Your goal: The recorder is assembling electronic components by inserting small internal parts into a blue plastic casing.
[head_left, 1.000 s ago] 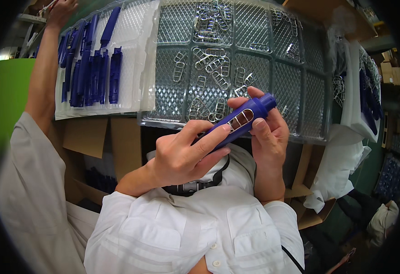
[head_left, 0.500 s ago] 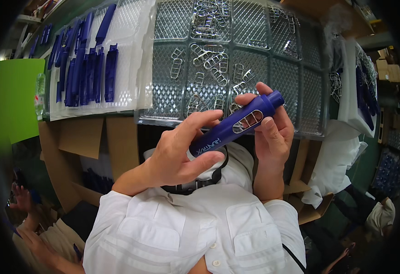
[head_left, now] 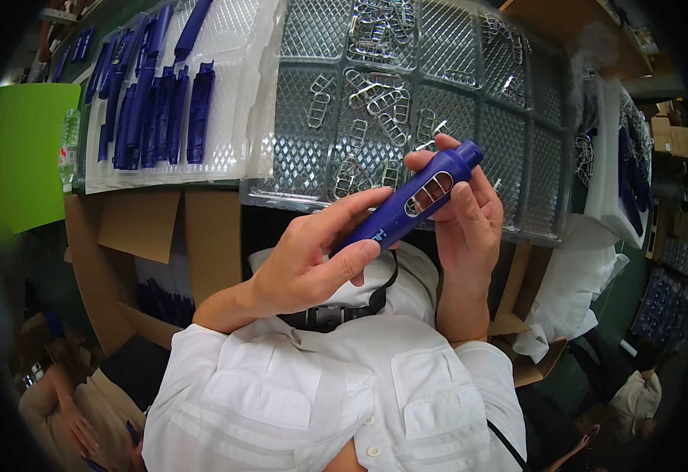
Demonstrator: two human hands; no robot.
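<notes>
A blue plastic tube-shaped housing (head_left: 395, 214) slants between my two hands, its narrower capped end up and to the right. Set in its oval side window is a shiny metal frame (head_left: 429, 194) with crossbars. My left hand (head_left: 312, 256) is closed round the lower left end, the thumb lying over the light lettering. Around the upper right end, the fingers of my right hand (head_left: 470, 208) grip from behind while the thumb rests beside the window. Just beyond the housing, loose metal frames (head_left: 379, 102) lie in the compartments of a clear tray (head_left: 301, 169).
At left, another clear tray (head_left: 238, 141) bears several blue plastic half-shells (head_left: 155, 110). Below it stands an open cardboard box (head_left: 124, 271) with blue parts inside. A green board (head_left: 25, 149) and a plastic bottle (head_left: 69, 145) are farther left. White foam (head_left: 607, 173) is at right. Other people sit at both sides.
My left hand has closed in, its thumb now covering part of the lettering. The housing has turned slightly about its length. At lower left, another person's raised hand has dropped.
</notes>
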